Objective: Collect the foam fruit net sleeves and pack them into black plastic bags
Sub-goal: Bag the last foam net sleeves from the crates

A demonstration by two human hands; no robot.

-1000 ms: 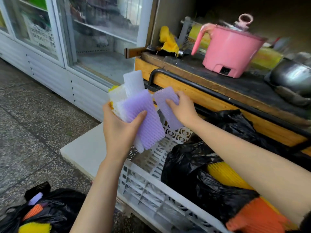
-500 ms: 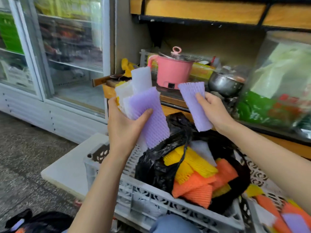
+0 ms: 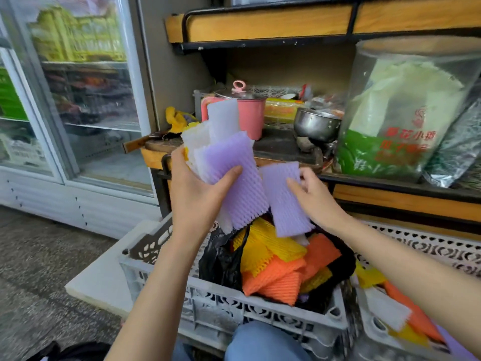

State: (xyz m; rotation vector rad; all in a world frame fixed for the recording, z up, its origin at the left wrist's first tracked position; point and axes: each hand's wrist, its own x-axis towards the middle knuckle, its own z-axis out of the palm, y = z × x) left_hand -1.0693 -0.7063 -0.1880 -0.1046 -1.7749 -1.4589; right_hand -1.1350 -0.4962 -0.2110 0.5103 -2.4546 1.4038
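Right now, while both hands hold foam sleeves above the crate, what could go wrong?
1. The stack of sleeves in the left hand is fanned out and uneven; adding the purple sleeve from the right hand may push some out.
2. The black bag in the crate looks slumped and full, so dropped sleeves may land outside it.
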